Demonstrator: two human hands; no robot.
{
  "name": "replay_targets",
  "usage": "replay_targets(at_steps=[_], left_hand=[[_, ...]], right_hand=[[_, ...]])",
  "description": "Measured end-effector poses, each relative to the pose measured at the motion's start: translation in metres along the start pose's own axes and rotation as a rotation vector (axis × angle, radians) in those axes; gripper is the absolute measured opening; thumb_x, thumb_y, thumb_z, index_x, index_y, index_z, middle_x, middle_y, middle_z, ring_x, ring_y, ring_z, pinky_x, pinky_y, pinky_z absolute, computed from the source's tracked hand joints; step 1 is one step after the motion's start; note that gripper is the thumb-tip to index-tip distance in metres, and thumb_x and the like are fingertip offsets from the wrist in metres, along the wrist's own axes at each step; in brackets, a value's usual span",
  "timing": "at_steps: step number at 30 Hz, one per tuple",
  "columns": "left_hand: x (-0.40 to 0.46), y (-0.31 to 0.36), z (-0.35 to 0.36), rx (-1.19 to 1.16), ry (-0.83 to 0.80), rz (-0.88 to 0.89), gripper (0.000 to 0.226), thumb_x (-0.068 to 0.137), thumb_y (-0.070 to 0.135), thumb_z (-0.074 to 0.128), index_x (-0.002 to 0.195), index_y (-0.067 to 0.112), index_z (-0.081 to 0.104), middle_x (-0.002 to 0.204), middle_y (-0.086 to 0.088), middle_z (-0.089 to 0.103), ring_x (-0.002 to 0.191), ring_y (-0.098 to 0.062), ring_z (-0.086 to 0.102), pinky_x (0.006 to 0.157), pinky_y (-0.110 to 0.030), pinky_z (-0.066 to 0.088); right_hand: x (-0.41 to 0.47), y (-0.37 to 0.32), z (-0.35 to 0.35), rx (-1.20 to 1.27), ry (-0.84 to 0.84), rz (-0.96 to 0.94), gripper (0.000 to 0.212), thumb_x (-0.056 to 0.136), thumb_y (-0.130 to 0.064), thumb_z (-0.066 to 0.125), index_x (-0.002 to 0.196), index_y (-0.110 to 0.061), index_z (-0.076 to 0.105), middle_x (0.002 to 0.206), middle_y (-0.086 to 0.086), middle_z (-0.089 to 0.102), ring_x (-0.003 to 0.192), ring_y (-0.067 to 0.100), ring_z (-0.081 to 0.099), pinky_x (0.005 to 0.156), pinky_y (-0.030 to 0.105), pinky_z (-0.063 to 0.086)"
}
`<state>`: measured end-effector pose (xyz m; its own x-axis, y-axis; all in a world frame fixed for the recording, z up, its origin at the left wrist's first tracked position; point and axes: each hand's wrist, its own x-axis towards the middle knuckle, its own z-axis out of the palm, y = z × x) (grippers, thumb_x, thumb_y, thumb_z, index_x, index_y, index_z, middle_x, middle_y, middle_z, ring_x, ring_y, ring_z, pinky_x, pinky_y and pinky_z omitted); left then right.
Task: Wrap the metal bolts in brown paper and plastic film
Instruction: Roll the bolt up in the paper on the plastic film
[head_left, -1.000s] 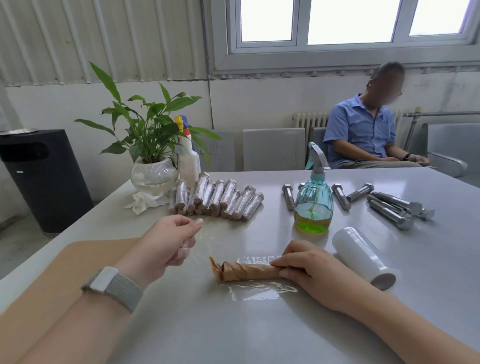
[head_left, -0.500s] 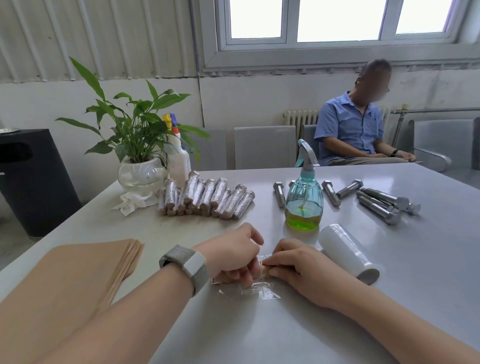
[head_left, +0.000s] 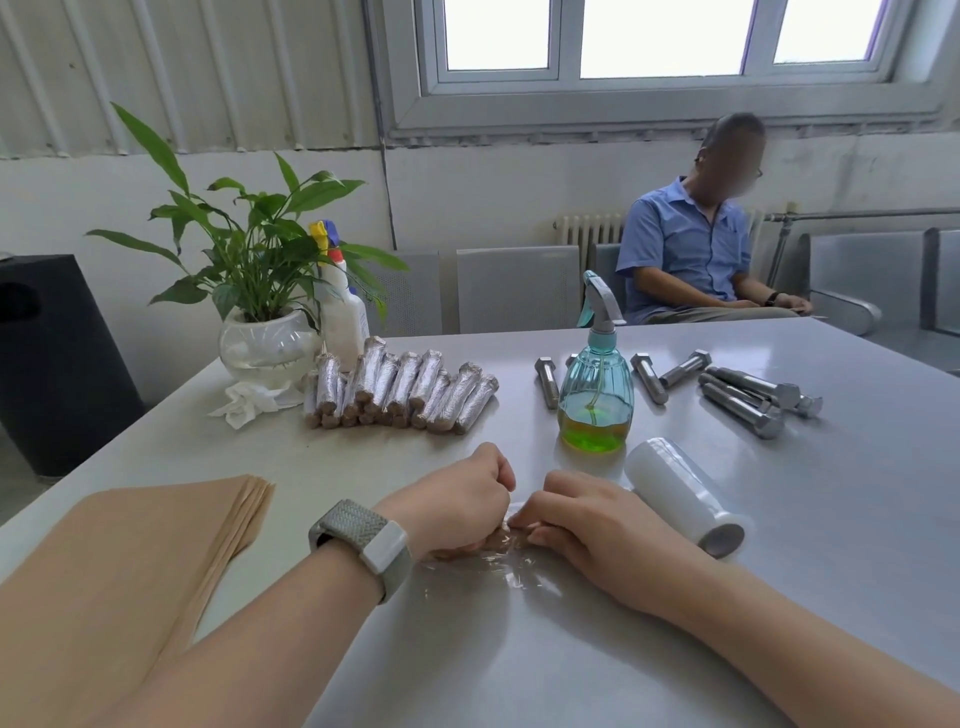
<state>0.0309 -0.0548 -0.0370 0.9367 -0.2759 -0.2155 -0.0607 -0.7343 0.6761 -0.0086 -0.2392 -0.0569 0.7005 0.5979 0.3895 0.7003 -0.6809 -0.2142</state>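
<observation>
My left hand (head_left: 457, 501) and my right hand (head_left: 587, 525) meet at the table's middle, fingers curled over a paper-wrapped bolt (head_left: 501, 538) that they almost fully hide. A sheet of clear plastic film (head_left: 488, 571) lies crinkled under and in front of it. A roll of plastic film (head_left: 685, 499) lies just right of my right hand. A stack of brown paper sheets (head_left: 130, 561) sits at the near left. Several wrapped bolts (head_left: 400, 384) are piled behind my hands. Several bare metal bolts (head_left: 743, 389) lie at the far right.
A teal spray bottle (head_left: 595, 395) with green liquid stands behind my right hand. A potted plant (head_left: 260, 312), a white spray bottle (head_left: 340, 306) and a crumpled tissue (head_left: 249, 402) sit at the far left. A person (head_left: 691, 244) sits beyond the table. A black bin (head_left: 52, 364) stands left.
My left hand came down from above the table onto the wrapped bolt beside my right hand. Both hands now cover the bolt, and the film's near edge has bunched up.
</observation>
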Motion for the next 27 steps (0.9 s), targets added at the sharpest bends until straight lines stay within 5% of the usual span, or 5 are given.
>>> replay_targets(at_steps=[6,10,15,21,27], left_hand=[[-0.010,0.001,0.003,-0.036,0.046,0.031,0.024,0.081,0.011,0.036,0.093,0.030,0.047,0.071,-0.003,0.059,0.050,-0.019,0.049,0.046,-0.024,0.034],[-0.035,-0.005,-0.006,-0.130,0.123,0.145,0.015,0.091,0.015,0.048,0.093,0.030,0.050,0.076,-0.001,0.062,0.048,-0.015,0.052,0.043,-0.022,0.037],[-0.057,-0.018,-0.024,0.516,0.446,0.295,0.012,0.088,0.037,0.063,0.085,0.039,0.052,0.086,0.023,0.060,0.071,0.004,0.048,0.060,-0.013,0.032],[-0.045,-0.022,-0.011,0.500,0.309,0.361,0.020,0.084,0.051,0.066,0.096,0.035,0.067,0.097,0.018,0.059,0.087,-0.002,0.055,0.079,-0.027,0.046],[-0.041,-0.018,-0.007,0.536,0.308,0.349,0.018,0.080,0.045,0.063,0.095,0.035,0.063,0.096,0.014,0.060,0.091,-0.006,0.054,0.073,-0.024,0.041]], right_hand=[[-0.002,-0.002,0.000,-0.020,0.026,-0.005,0.011,0.094,-0.021,0.063,0.099,-0.018,0.071,0.080,0.005,0.057,0.073,0.023,0.056,0.062,0.023,0.030],[-0.001,0.001,0.002,-0.008,0.028,-0.004,0.012,0.096,-0.023,0.060,0.102,-0.020,0.070,0.086,0.004,0.058,0.079,0.023,0.056,0.065,0.024,0.032],[0.001,0.002,0.004,-0.004,0.034,-0.018,0.012,0.097,-0.024,0.059,0.103,-0.022,0.070,0.089,0.002,0.060,0.084,0.020,0.057,0.067,0.020,0.029],[0.000,0.002,0.005,-0.021,0.038,-0.002,0.009,0.096,-0.023,0.060,0.100,-0.022,0.068,0.087,0.001,0.059,0.083,0.020,0.057,0.066,0.021,0.029],[0.002,0.002,0.004,0.073,-0.004,0.103,0.010,0.093,-0.026,0.062,0.101,-0.031,0.067,0.096,-0.009,0.060,0.091,0.008,0.055,0.077,0.026,0.045]])
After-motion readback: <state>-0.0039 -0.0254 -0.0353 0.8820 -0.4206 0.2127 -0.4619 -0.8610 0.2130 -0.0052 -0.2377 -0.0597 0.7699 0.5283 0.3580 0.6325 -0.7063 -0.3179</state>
